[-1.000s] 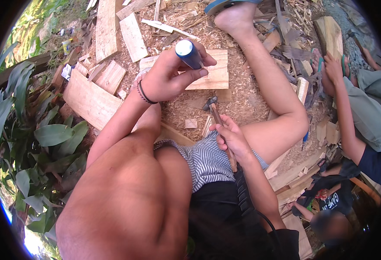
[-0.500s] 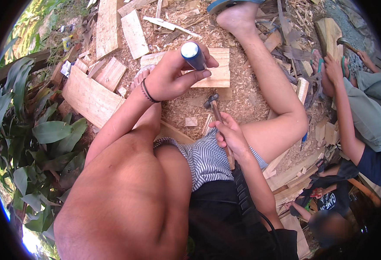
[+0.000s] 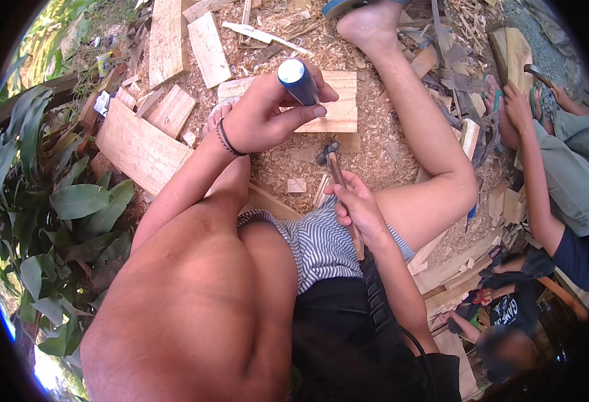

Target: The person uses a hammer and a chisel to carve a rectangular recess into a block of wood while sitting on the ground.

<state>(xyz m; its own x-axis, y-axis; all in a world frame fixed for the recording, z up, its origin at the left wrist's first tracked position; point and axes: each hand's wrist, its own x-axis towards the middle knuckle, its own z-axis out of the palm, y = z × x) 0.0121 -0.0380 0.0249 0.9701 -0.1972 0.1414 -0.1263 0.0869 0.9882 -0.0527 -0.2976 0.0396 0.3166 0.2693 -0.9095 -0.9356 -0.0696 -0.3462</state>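
Observation:
My left hand [image 3: 267, 110] is closed round the upright dark blue handle [image 3: 301, 87] of what looks like a chisel, its pale butt end facing up. The blade is hidden below my fingers. Under that hand lies a light wooden board [image 3: 340, 100] on the ground between my feet. Closer to me, my right hand [image 3: 359, 206] grips a small hammer [image 3: 338, 173] by its wooden handle. The dark metal head points away from me, short of the board and apart from it. The handle's lower end rests near my striped shorts.
Wood shavings [image 3: 375, 151] cover the ground. Several planks [image 3: 143, 144] lie to the left, beside leafy plants [image 3: 83, 201]. My bent leg [image 3: 428, 127] borders the board on the right. Beyond it, a co-worker's hand [image 3: 517, 104] touches a wood block [image 3: 508, 57]; another person sits lower right.
Both my hands keep their grips and nearly the same places. At the far right, the co-worker's hammer has shifted slightly.

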